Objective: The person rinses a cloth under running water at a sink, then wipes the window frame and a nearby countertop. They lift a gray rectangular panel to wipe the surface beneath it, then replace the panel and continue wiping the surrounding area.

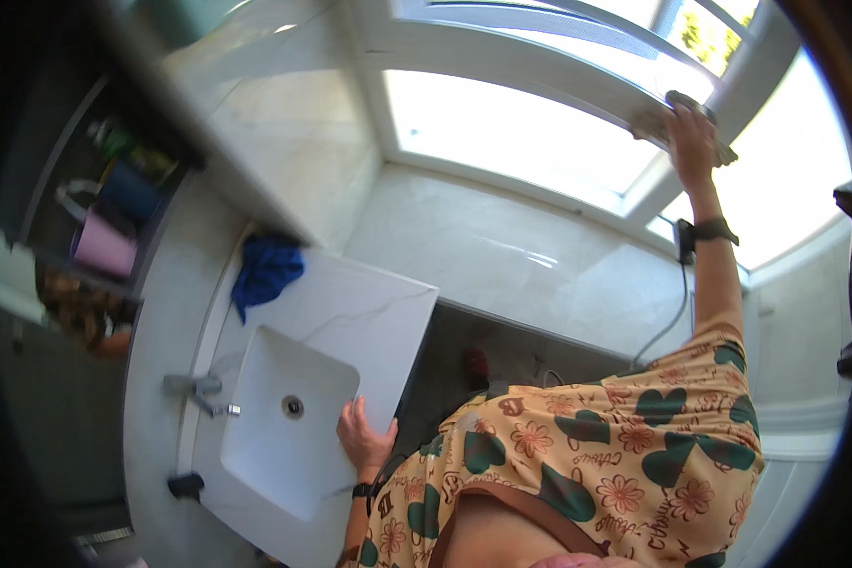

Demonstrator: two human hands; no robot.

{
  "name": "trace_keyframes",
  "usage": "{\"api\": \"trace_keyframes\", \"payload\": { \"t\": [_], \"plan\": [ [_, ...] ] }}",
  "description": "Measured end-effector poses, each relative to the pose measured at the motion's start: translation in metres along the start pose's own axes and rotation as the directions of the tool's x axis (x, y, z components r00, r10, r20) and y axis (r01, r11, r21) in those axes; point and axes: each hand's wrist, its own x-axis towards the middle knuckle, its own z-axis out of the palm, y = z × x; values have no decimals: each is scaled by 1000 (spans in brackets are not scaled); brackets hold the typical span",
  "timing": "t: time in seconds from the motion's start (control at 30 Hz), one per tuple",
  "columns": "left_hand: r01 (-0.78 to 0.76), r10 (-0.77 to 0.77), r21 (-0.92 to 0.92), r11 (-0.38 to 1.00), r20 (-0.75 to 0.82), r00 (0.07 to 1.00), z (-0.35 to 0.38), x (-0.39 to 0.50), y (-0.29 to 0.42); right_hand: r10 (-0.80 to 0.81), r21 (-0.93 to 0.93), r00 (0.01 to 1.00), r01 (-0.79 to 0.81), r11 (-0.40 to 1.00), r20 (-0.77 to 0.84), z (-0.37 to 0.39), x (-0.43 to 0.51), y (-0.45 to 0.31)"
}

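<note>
My right hand (690, 138) reaches up at the upper right and presses a grey-brown cloth (650, 126) against the white window frame (582, 92). A black strap with a small device and a cable sits on that wrist. Low in the view, my left hand (367, 434) rests on the edge of the white washbasin counter (390, 319), fingers apart and holding nothing. Beside it is the basin (284, 461) with its drain (292, 407). A crumpled blue cloth (266, 273) lies on the counter's back corner.
A chrome faucet (202, 394) stands behind the basin, and a small dark object (186, 486) lies near the counter's rim. On a shelf at the left are a pink cup (105, 243) and other items. A mirror borders the left side. A tiled ledge (497, 234) runs below the window.
</note>
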Motion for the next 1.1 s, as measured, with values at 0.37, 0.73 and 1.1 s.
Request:
{"api": "trace_keyframes", "payload": {
  "t": [0.37, 0.73, 1.1],
  "plan": [
    [15, -15, -24, 1000, -7, 1000, -6, 2, -4, 81, 738, 989, 39, 674, -126, -65, 157, -190],
    [84, -82, -29, 996, 68, 994, -12, 8, 1, 640, 975, 739, 209, 79, -210, -179, 322, -494],
    [93, -91, -20, 995, 72, 993, -15, 7, 3, -193, 899, 883, -438, -10, 428, -67, 146, -499]
  ]
}}
